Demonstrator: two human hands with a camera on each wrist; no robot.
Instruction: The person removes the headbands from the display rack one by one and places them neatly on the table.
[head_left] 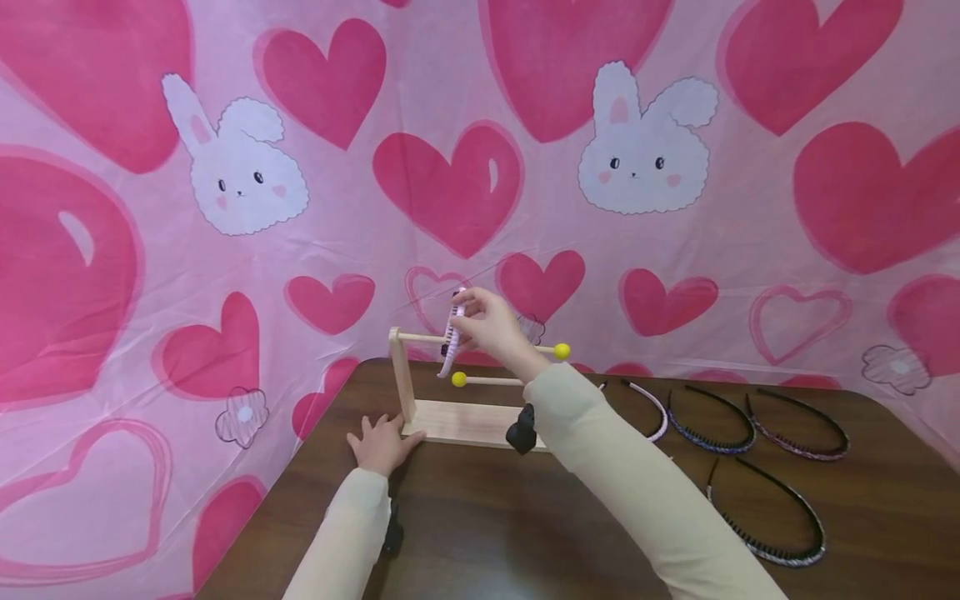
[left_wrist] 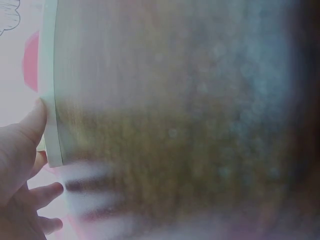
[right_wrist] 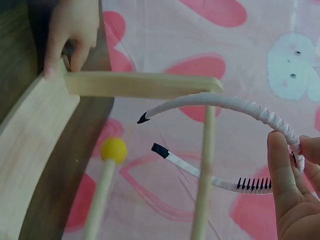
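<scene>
A white-pink wrapped headband [head_left: 450, 337] with black teeth and black tips is pinched at its crown by the fingers of my right hand [head_left: 487, 323]. Its two arms straddle the upper rod [right_wrist: 206, 160] of a wooden rack, as the right wrist view shows. The rack's upright post [head_left: 402, 375] rises from a flat base [head_left: 465, 423]. At the base's left end, my left hand [head_left: 381, 446] rests with fingers spread, the thumb touching the base's edge. From the left wrist, the thumb [left_wrist: 36, 120] lies along that pale wooden edge.
Yellow balls [head_left: 562, 352] cap the rack's rods; the lower rod [head_left: 491, 381] points left. To the right on the brown table [head_left: 480, 525] lie several headbands, including a pink one [head_left: 658, 417], a blue one [head_left: 712, 442] and a silvery one [head_left: 795, 554]. A heart-and-rabbit cloth [head_left: 450, 75] hangs behind.
</scene>
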